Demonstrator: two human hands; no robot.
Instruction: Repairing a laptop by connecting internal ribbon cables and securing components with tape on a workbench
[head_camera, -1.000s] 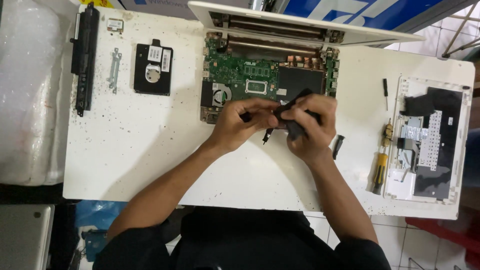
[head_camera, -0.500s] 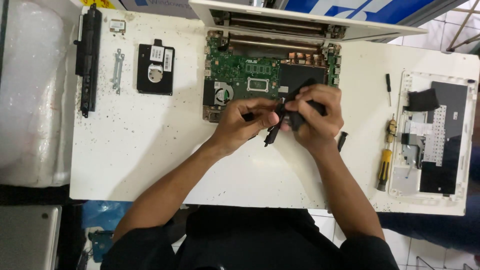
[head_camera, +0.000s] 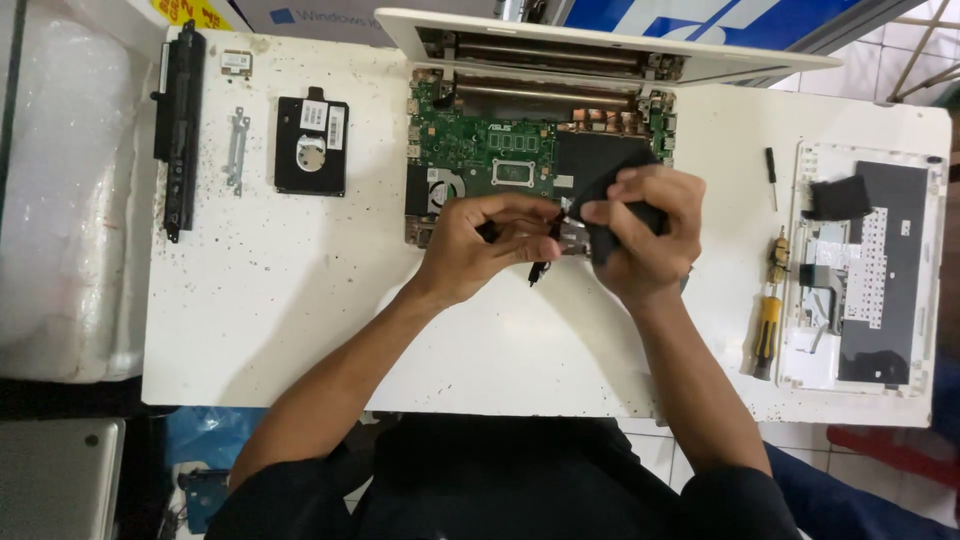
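Head view: both hands meet over the near edge of the green board (head_camera: 490, 150) on the speckled white table (head_camera: 300, 300). Left hand (head_camera: 480, 245) curls, fingertips pinching a thin black cable (head_camera: 538, 270) that dangles. Right hand (head_camera: 640, 235) grips a soft matte black part (head_camera: 610, 190), fingers folded round it. Yellow-handled screwdriver (head_camera: 766, 335) lies right; flat black drive (head_camera: 311, 146) far left

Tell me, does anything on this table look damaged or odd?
Nothing looks broken. The laptop is dismantled: its green motherboard lies bare, the keyboard panel rests face down at right, and the white table is covered in dark specks.
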